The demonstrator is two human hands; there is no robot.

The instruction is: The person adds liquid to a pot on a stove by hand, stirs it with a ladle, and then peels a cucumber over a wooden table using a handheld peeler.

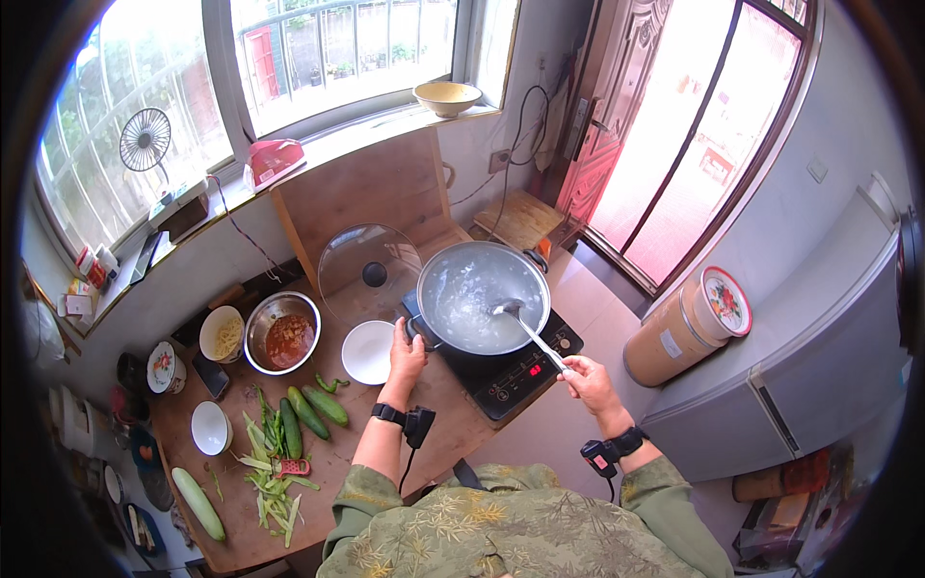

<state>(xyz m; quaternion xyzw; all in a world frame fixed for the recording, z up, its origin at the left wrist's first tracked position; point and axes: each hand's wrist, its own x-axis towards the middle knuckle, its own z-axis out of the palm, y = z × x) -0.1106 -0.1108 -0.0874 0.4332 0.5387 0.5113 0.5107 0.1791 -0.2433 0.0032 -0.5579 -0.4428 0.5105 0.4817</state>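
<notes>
A wide metal pot (462,289) of cloudy, bubbling liquid stands on a black induction cooker (498,394) with a lit red display. My left hand (407,357) grips the pot's black side handle (423,333). In my right hand (591,383) is the handle of a metal ladle (535,336); its bowl dips into the liquid. A white bowl (367,354) sits close beside my left hand. Behind it, a glass lid with a black knob (373,274) leans against a wooden board (361,184).
On the wooden table (347,469) lie several cucumbers (307,413), green peppers (271,426), peelings (271,498), a red peeler (295,467) and a peeled cucumber (198,503). A steel basin of red sauce (289,339) stands farther back. A fridge (788,390) is at right.
</notes>
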